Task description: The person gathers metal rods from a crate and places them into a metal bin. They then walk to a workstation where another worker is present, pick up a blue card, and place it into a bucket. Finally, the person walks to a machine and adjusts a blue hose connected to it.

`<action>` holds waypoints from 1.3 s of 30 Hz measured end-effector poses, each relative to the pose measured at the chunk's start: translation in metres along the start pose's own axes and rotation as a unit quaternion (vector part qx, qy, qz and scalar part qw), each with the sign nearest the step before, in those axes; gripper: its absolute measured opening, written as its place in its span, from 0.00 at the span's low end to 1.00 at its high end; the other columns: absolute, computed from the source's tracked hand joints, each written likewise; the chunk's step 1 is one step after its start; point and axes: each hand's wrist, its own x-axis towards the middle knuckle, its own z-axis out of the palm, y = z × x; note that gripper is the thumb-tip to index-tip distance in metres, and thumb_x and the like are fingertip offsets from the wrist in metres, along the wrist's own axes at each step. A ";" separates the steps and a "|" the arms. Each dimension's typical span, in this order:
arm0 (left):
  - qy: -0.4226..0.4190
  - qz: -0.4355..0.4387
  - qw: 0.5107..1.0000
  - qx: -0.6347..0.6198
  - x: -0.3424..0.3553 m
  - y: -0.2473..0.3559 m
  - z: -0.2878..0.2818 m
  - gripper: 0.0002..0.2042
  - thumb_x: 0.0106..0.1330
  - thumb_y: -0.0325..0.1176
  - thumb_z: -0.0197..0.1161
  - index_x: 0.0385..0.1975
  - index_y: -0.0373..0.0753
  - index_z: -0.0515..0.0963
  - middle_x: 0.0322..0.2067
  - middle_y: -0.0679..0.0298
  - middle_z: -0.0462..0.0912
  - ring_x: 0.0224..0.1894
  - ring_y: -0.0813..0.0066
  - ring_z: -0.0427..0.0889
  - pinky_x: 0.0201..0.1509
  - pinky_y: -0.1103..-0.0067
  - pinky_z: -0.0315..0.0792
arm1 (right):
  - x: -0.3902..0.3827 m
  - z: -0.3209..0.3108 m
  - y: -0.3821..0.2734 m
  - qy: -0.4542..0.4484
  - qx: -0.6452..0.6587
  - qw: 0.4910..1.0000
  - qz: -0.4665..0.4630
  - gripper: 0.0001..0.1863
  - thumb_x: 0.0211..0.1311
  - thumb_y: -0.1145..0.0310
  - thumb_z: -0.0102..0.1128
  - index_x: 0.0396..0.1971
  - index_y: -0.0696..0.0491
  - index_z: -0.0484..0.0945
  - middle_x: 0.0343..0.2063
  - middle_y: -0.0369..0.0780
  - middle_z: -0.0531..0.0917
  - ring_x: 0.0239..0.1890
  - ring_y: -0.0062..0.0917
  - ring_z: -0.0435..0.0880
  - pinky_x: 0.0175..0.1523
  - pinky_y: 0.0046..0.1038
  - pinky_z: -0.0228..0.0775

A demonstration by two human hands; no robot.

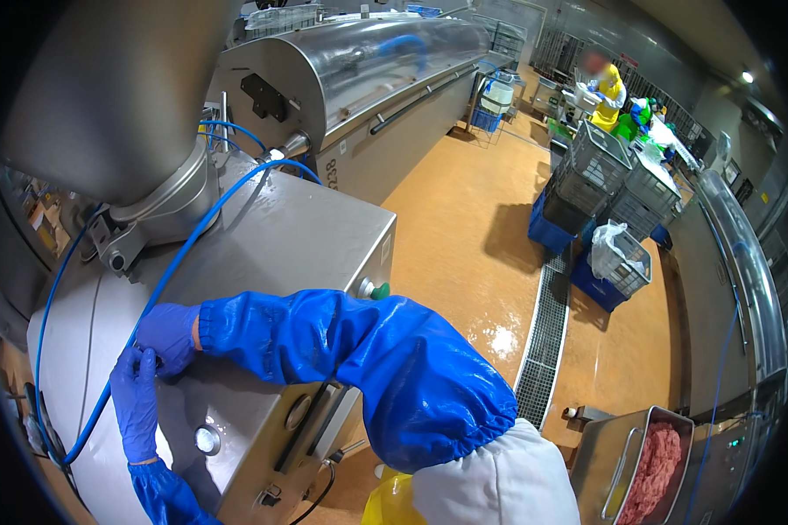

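Both my gloved hands meet over the steel machine top (284, 223), beside the blue hose (184, 251) that runs across it. My right hand (168, 337), reaching in from the right in a blue sleeve, is closed with its fingers curled. My left hand (134, 404) comes up from below and is closed too, its fingertips against the right hand. A small dark bit shows between the fingers; what they grip is mostly hidden. The hose passes just behind the hands. Above them rises a large steel hopper (118, 87) with a clamped collar (168, 197).
A long steel machine with a curved clear cover (368, 66) stands ahead. Stacked crates (591, 171) and a bagged crate (617, 262) stand by a floor drain grate (543, 337). Ground meat fills a steel tub (613, 472). Co-workers (611, 96) stand far back. A green knob (379, 290) juts from the machine.
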 end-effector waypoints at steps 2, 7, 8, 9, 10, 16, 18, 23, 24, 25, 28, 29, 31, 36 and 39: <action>-0.014 0.004 1.000 0.011 0.001 -0.001 -0.003 0.17 0.67 0.41 0.56 0.24 0.33 0.68 0.22 0.57 0.69 0.26 0.71 0.65 0.33 0.73 0.63 | 0.000 0.000 -0.001 0.007 -0.001 1.000 -0.002 0.13 0.38 0.55 0.66 0.19 0.50 0.81 0.19 0.45 0.81 0.25 0.44 0.81 0.32 0.40 0.73; -0.015 -0.004 1.000 0.021 -0.001 0.003 -0.003 0.17 0.66 0.42 0.57 0.24 0.33 0.68 0.22 0.57 0.69 0.26 0.71 0.65 0.32 0.74 0.63 | 0.000 0.000 -0.001 0.012 -0.005 1.000 -0.008 0.13 0.38 0.56 0.66 0.18 0.50 0.81 0.19 0.45 0.81 0.25 0.44 0.81 0.32 0.40 0.73; -0.014 -0.006 1.000 0.022 -0.002 0.003 -0.004 0.17 0.66 0.42 0.57 0.24 0.33 0.68 0.22 0.57 0.69 0.26 0.71 0.65 0.32 0.74 0.63 | 0.000 -0.001 -0.002 0.011 -0.003 1.000 -0.007 0.13 0.38 0.56 0.66 0.18 0.51 0.81 0.19 0.45 0.81 0.24 0.44 0.81 0.32 0.40 0.73; -0.014 -0.007 1.000 0.024 -0.002 0.003 -0.004 0.17 0.66 0.42 0.57 0.24 0.33 0.68 0.22 0.57 0.68 0.26 0.71 0.65 0.32 0.74 0.63 | 0.000 -0.002 -0.004 0.009 -0.001 1.000 -0.005 0.13 0.37 0.56 0.66 0.17 0.51 0.81 0.19 0.46 0.81 0.24 0.45 0.80 0.32 0.40 0.73; -0.015 -0.004 0.999 0.027 -0.001 0.004 -0.004 0.17 0.66 0.42 0.57 0.24 0.33 0.68 0.22 0.58 0.68 0.26 0.71 0.65 0.32 0.74 0.63 | -0.001 -0.003 -0.004 0.008 0.000 1.000 -0.002 0.14 0.37 0.56 0.66 0.17 0.51 0.80 0.18 0.46 0.81 0.24 0.45 0.80 0.32 0.40 0.73; -0.012 -0.002 1.000 0.028 0.000 -0.001 -0.005 0.17 0.66 0.41 0.58 0.23 0.34 0.68 0.21 0.59 0.68 0.26 0.73 0.64 0.32 0.76 0.63 | 0.000 -0.002 -0.003 0.008 0.002 1.000 -0.010 0.14 0.37 0.55 0.66 0.16 0.52 0.80 0.18 0.46 0.80 0.24 0.45 0.80 0.31 0.40 0.73; -0.015 0.000 1.000 0.027 0.000 0.002 -0.004 0.17 0.66 0.41 0.58 0.23 0.34 0.68 0.21 0.60 0.67 0.25 0.74 0.64 0.31 0.76 0.62 | -0.001 -0.004 -0.003 0.009 -0.003 1.000 -0.006 0.14 0.37 0.55 0.66 0.16 0.52 0.80 0.18 0.46 0.80 0.24 0.45 0.80 0.31 0.40 0.73; -0.012 -0.001 0.999 0.029 0.000 0.001 -0.004 0.17 0.66 0.41 0.58 0.23 0.34 0.67 0.21 0.60 0.67 0.25 0.74 0.63 0.30 0.76 0.62 | -0.001 -0.004 -0.004 0.008 0.001 1.000 -0.005 0.14 0.38 0.55 0.66 0.17 0.52 0.80 0.18 0.46 0.80 0.24 0.45 0.80 0.31 0.40 0.73; -0.008 -0.003 0.999 0.032 -0.002 0.000 -0.005 0.17 0.66 0.41 0.58 0.23 0.34 0.68 0.21 0.60 0.67 0.25 0.74 0.63 0.30 0.76 0.62 | 0.002 -0.002 -0.005 0.005 0.003 1.000 -0.008 0.14 0.38 0.55 0.66 0.17 0.52 0.80 0.18 0.46 0.80 0.24 0.45 0.80 0.31 0.40 0.73; -0.011 -0.007 0.999 0.031 -0.001 0.002 -0.005 0.17 0.66 0.41 0.58 0.23 0.34 0.68 0.20 0.60 0.67 0.25 0.74 0.63 0.30 0.76 0.62 | 0.000 -0.004 -0.005 0.001 0.001 1.000 -0.006 0.15 0.38 0.55 0.65 0.17 0.52 0.80 0.18 0.46 0.80 0.24 0.45 0.80 0.32 0.40 0.73; -0.015 -0.014 0.999 0.032 -0.001 0.006 -0.004 0.16 0.66 0.40 0.59 0.23 0.34 0.68 0.20 0.60 0.68 0.24 0.75 0.64 0.30 0.76 0.63 | -0.002 -0.006 -0.004 -0.002 0.005 1.000 -0.010 0.15 0.38 0.55 0.66 0.17 0.52 0.81 0.18 0.46 0.80 0.24 0.45 0.80 0.32 0.41 0.73; -0.012 -0.011 0.999 0.034 -0.001 0.005 -0.004 0.16 0.66 0.40 0.59 0.23 0.34 0.69 0.20 0.60 0.68 0.24 0.75 0.64 0.30 0.76 0.63 | -0.002 -0.006 -0.004 0.001 0.003 1.000 -0.011 0.15 0.39 0.55 0.65 0.17 0.52 0.80 0.18 0.46 0.80 0.24 0.45 0.80 0.32 0.41 0.73; -0.006 -0.004 0.999 0.034 -0.001 0.003 -0.004 0.16 0.65 0.39 0.59 0.22 0.34 0.69 0.20 0.60 0.69 0.24 0.75 0.65 0.30 0.76 0.63 | 0.000 -0.005 -0.004 0.006 0.000 1.000 -0.016 0.15 0.39 0.54 0.65 0.17 0.52 0.80 0.19 0.46 0.80 0.25 0.45 0.80 0.32 0.41 0.73; 0.001 0.012 1.000 0.028 -0.001 0.003 -0.002 0.15 0.65 0.37 0.60 0.22 0.33 0.70 0.20 0.60 0.72 0.23 0.76 0.66 0.29 0.77 0.64 | -0.004 -0.011 -0.007 0.004 -0.007 1.000 -0.024 0.15 0.43 0.55 0.63 0.17 0.52 0.79 0.19 0.46 0.80 0.25 0.45 0.80 0.33 0.41 0.73; -0.004 -0.001 1.000 0.013 -0.002 0.005 -0.005 0.14 0.64 0.36 0.61 0.22 0.33 0.70 0.20 0.61 0.72 0.23 0.77 0.66 0.29 0.78 0.64 | -0.003 -0.012 -0.011 0.005 -0.001 0.999 -0.036 0.15 0.45 0.55 0.62 0.17 0.53 0.79 0.19 0.46 0.80 0.24 0.45 0.80 0.32 0.41 0.73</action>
